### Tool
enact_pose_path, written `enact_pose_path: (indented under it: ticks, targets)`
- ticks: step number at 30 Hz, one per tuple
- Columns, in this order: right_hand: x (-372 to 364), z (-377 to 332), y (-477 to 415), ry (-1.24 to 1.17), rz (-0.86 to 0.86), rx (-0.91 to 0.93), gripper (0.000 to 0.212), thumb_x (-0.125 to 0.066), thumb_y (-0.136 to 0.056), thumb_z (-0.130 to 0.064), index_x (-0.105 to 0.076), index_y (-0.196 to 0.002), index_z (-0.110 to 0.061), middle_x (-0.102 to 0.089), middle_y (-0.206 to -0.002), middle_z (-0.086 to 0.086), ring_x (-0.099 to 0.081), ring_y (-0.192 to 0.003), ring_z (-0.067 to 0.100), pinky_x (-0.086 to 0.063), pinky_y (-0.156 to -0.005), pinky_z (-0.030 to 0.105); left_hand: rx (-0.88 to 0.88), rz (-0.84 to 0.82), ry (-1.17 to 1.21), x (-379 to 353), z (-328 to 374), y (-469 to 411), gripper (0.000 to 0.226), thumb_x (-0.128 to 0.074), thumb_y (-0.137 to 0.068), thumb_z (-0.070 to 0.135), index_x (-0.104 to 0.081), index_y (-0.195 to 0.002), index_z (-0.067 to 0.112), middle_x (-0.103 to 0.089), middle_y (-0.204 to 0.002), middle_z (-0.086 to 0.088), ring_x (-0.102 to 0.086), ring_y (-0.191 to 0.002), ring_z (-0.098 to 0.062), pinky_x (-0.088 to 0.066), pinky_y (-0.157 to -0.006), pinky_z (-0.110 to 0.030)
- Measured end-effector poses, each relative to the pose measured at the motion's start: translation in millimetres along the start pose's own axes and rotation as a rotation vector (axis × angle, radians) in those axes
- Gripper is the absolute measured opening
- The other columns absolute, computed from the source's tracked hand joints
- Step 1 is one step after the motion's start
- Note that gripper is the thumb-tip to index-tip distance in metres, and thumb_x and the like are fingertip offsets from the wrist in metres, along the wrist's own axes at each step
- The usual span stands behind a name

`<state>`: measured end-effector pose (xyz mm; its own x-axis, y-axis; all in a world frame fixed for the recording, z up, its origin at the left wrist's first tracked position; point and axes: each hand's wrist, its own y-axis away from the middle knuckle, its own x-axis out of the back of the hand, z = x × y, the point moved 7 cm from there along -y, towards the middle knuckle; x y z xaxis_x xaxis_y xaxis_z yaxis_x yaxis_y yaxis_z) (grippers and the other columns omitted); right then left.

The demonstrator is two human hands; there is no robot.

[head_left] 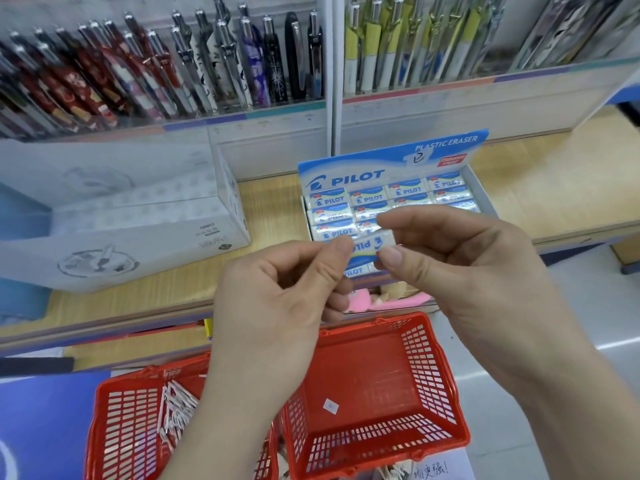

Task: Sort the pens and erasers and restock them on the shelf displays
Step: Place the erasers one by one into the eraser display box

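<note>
A wooden shelf (270,209) crossed mid-frame, with racks of pens (180,64) along the top; pale floor (588,306) showed at right; a white box (121,230) sat at left; the eraser display (391,168), nearly full, stood at centre; just below it both hands pinched one eraser (370,244), the left hand (277,306) at its left end, the right hand (467,271) at its right, hiding the display's front rows; two red baskets (381,393) lay at the bottom of the frame.
</note>
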<state>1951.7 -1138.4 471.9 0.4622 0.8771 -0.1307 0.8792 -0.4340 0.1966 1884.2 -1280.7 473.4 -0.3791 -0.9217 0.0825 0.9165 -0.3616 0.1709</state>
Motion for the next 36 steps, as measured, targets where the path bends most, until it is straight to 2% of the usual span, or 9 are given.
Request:
enact_pose_path:
  ticks: [7, 13, 16, 19, 22, 25, 27, 30, 36]
  targets:
    - [3.5, 3.6, 0.2, 0.043, 0.102, -0.047, 0.017, -0.073, -0.065, -0.010, -0.072, -0.082, -0.009, -0.074, -0.070, 0.009, -0.071, -0.063, 0.017, -0.057, -0.062, 0.021, 0.012, -0.011, 0.059, 3.7, -9.7, -1.3, 0.019, -0.070, -0.068, 0.025, -0.073, -0.086, 0.020, -0.071, -0.067, -0.007, -0.064, -0.056, -0.014, -0.057, -0.061, -0.025]
    - [12.2, 5.2, -4.3, 0.269, 0.214, -0.037, 0.008, -0.076, -0.073, -0.010, -0.073, -0.076, -0.017, -0.073, -0.065, 0.001, -0.071, -0.064, 0.020, -0.060, -0.065, 0.032, -0.041, 0.077, -0.098, 23.8, -17.4, -7.2, 0.017, -0.072, -0.077, 0.014, -0.074, -0.080, 0.030, -0.073, -0.072, 0.007, -0.064, -0.064, -0.005, -0.051, -0.063, -0.016]
    - [2.9, 0.5, -6.2, 0.265, 0.147, -0.013, 0.010, -0.075, -0.074, -0.010, -0.074, -0.077, -0.019, -0.073, -0.067, -0.002, -0.069, -0.064, 0.009, -0.055, -0.060, 0.019, -0.069, 0.031, -0.152, 17.0, -12.4, -6.7, 0.014, -0.070, -0.079, 0.020, -0.074, -0.085, 0.031, -0.073, -0.079, 0.012, -0.067, -0.073, -0.003, -0.052, -0.069, -0.016]
    - [-4.8, -1.1, -5.4, 0.119, 0.115, -0.015, 0.010, -0.073, -0.073, -0.011, -0.074, -0.082, -0.015, -0.073, -0.067, -0.001, -0.064, -0.058, 0.003, -0.048, -0.055, 0.012, -0.095, -0.016, -0.137, 5.8, -4.6, -4.4, 0.011, -0.072, -0.077, 0.019, -0.075, -0.077, 0.029, -0.072, -0.070, 0.011, -0.065, -0.063, -0.002, -0.050, -0.061, -0.015]
    - [-8.0, 4.1, -3.7, 0.014, 0.135, -0.049, 0.015, -0.072, -0.068, -0.021, -0.072, -0.081, -0.013, -0.073, -0.070, 0.006, -0.065, -0.061, 0.011, -0.055, -0.060, 0.024, -0.045, 0.001, 0.032, 1.6, -4.9, -1.8, 0.007, -0.074, -0.073, 0.012, -0.073, -0.075, 0.018, -0.071, -0.064, -0.001, -0.066, -0.055, -0.013, -0.054, -0.056, -0.023]
    - [-18.0, 6.0, -1.5, 0.013, 0.035, -0.087, 0.017, -0.070, -0.074, -0.020, -0.073, -0.090, -0.017, -0.073, -0.081, 0.012, -0.071, -0.071, 0.025, -0.059, -0.069, 0.043, 0.005, -0.001, 0.159, -2.7, -7.0, 1.5, 0.026, -0.073, -0.073, 0.006, -0.070, -0.094, 0.020, -0.068, -0.071, -0.005, -0.068, -0.056, -0.019, -0.055, -0.055, -0.025]
    - [-16.7, 2.7, -1.0, 0.068, -0.004, -0.074, 0.021, -0.068, -0.078, -0.011, -0.073, -0.097, -0.019, -0.072, -0.085, 0.014, -0.072, -0.072, 0.030, -0.060, -0.068, 0.040, 0.004, -0.111, 0.134, -7.8, -6.4, 3.9, 0.041, -0.072, -0.077, 0.005, -0.067, -0.107, 0.034, -0.065, -0.075, -0.002, -0.068, -0.062, -0.020, -0.057, -0.061, -0.028]
    - [-12.9, -3.8, -1.2, 0.153, -0.084, -0.065, 0.028, -0.072, -0.068, -0.015, -0.072, -0.095, -0.017, -0.075, -0.081, 0.010, -0.071, -0.071, 0.026, -0.058, -0.064, 0.028, -0.078, -0.275, -0.063, -6.5, -3.1, 5.6, 0.038, -0.065, -0.081, 0.022, -0.064, -0.111, 0.045, -0.065, -0.078, 0.003, -0.064, -0.070, -0.018, -0.056, -0.068, -0.030]
    - [-8.8, -2.4, -1.1, 0.217, -0.214, -0.135, 0.023, -0.075, -0.058, -0.023, -0.074, -0.079, -0.013, -0.074, -0.078, 0.011, -0.070, -0.072, 0.025, -0.056, -0.065, 0.028, -0.059, -0.249, -0.009, 7.4, -5.3, 0.9, 0.027, -0.082, -0.063, 0.025, -0.073, -0.089, 0.028, -0.070, -0.074, 0.000, -0.063, -0.066, -0.008, -0.050, -0.063, -0.018]
